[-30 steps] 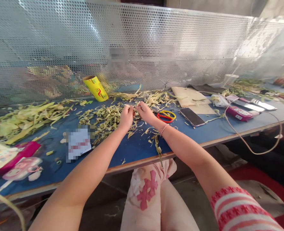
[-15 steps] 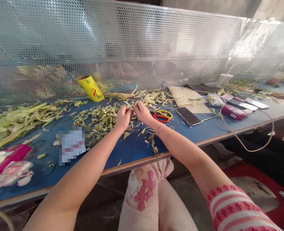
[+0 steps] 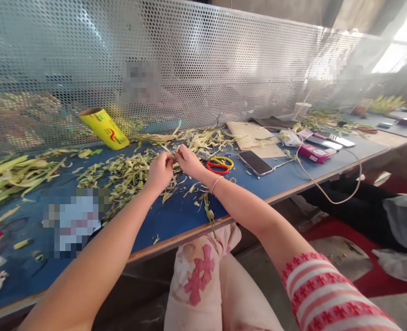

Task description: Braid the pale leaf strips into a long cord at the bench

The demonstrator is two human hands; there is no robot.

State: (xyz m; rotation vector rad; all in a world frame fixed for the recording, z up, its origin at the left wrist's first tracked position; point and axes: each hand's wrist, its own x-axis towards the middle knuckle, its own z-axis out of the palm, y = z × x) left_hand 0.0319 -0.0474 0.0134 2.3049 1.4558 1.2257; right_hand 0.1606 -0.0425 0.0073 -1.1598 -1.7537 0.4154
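Note:
Above a heap of dry, pale green leaf curls (image 3: 131,170), my left hand (image 3: 160,171) and my right hand (image 3: 187,161) are close together. The fingers of both are closed in a pinch around a thin pale leaf strip (image 3: 166,149), most of which they hide. Just right of my right hand lie scissors with red and yellow handles (image 3: 220,164); leaf scraps cover the blades. Longer loose leaf strips (image 3: 203,140) are spread behind my hands.
A perforated metal screen (image 3: 176,59) runs along the blue table's (image 3: 183,220) back. A yellow tube (image 3: 105,129) leans at the left, near long green leaves (image 3: 10,179). Rightward are a phone (image 3: 256,163), cardboard (image 3: 248,135), a pink box (image 3: 315,153) and a looping cable (image 3: 313,185).
The view has turned to the right, so the table's things appear farther left. My hands stay pinched together over the same heap, with little other visible movement.

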